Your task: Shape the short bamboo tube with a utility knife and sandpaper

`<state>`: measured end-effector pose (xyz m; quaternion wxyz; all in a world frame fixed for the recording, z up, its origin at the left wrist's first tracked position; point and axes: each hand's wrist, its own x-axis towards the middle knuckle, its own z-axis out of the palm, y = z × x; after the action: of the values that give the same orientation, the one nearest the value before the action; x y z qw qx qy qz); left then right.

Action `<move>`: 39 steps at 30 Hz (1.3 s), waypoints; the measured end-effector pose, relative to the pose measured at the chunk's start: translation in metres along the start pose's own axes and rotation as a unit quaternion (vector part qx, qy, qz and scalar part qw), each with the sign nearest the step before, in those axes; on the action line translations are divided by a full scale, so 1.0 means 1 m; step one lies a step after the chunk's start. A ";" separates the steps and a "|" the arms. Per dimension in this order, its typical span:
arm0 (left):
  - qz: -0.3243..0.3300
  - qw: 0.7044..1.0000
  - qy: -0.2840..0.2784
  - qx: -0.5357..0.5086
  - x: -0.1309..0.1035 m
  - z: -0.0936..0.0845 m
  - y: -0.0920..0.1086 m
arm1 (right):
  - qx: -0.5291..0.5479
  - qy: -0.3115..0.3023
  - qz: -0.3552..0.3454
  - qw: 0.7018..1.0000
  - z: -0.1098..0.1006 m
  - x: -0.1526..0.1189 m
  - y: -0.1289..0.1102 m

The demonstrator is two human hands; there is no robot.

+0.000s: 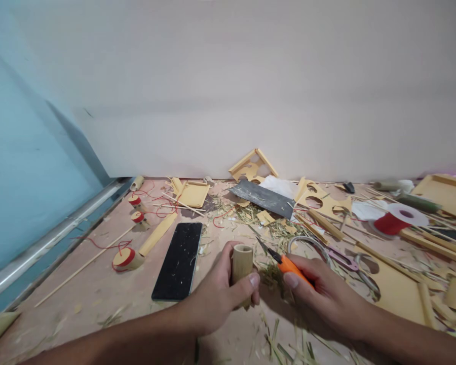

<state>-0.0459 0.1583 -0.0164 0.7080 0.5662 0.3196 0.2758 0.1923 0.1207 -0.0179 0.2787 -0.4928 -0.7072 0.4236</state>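
Observation:
Upright in my left hand (228,289) is a short hollow bamboo tube (242,261), its open end facing up and the fingers wrapped round it. My right hand (319,289) grips the orange handle of a knife (289,266). The knife's dark, pointed blade slants up and to the left, to the right of the tube's rim and apart from it. A black phone (178,261) lies on the table (95,299) just left of my left hand. Green and tan shavings (273,276) are scattered between and beyond my hands.
Small bamboo pieces with red tops and thread (124,257) stand at the left. A grey flat block (264,197) lies ahead. At the right are a red thread spool (393,220), scissors (342,257), sticks and cut yellow boards (395,294). A wall (251,91) rises behind.

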 end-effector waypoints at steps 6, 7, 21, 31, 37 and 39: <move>-0.009 1.000 -0.001 -0.030 0.000 -0.003 -0.003 | 0.009 -0.003 0.006 1.000 0.001 0.001 0.000; -0.012 0.999 0.001 -0.037 0.000 -0.003 -0.003 | 0.008 -0.003 0.006 1.000 0.001 0.001 0.000; -0.047 0.999 -0.006 -0.018 0.004 0.002 0.004 | -0.052 -0.064 0.017 0.996 0.003 -0.005 -0.010; -0.076 0.996 0.043 0.027 0.008 0.010 0.006 | -0.101 -0.010 0.073 0.992 0.007 -0.006 -0.009; -0.083 0.992 0.083 0.050 0.010 0.012 0.000 | -0.135 0.048 0.048 0.989 0.008 -0.005 -0.005; -0.079 0.992 0.081 0.054 0.009 0.010 -0.001 | -0.136 0.050 0.039 0.989 0.008 -0.005 -0.004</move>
<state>-0.0322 0.1590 -0.0168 0.6679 0.5523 0.4338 0.2464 0.1856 0.1130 -0.0179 0.2274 -0.5735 -0.7237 0.3094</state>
